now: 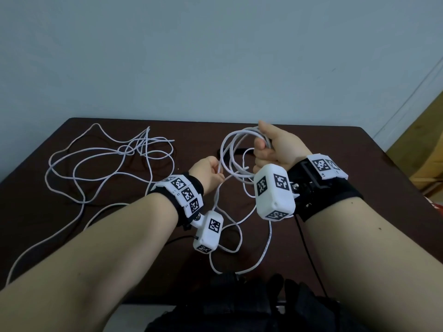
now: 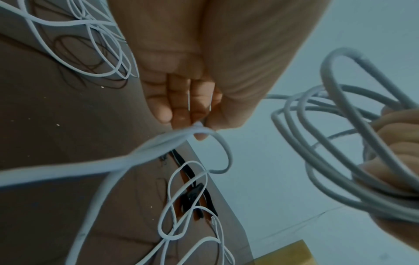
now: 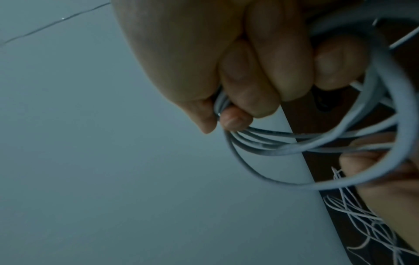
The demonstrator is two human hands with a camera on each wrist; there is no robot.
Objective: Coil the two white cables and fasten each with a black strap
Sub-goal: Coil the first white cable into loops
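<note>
My right hand (image 1: 268,149) is raised above the dark table (image 1: 36,183) and grips several loops of a white cable (image 1: 230,149); its curled fingers (image 3: 249,86) wrap the bundle (image 3: 272,141). My left hand (image 1: 211,173) pinches the loose run of the same cable (image 2: 172,139) just left of the loops. The rest of this cable (image 1: 239,238) trails down over the table's front. A second white cable (image 1: 115,161) lies loose and tangled at the left of the table. Black straps (image 2: 195,197) lie on the table beyond the hands.
A pale wall (image 1: 215,56) rises right behind the table. A wooden surface (image 1: 426,149) shows at the far right. Thin black leads (image 1: 309,255) run from the wrist cameras over the front edge. Dark clothing (image 1: 239,307) fills the bottom of the head view.
</note>
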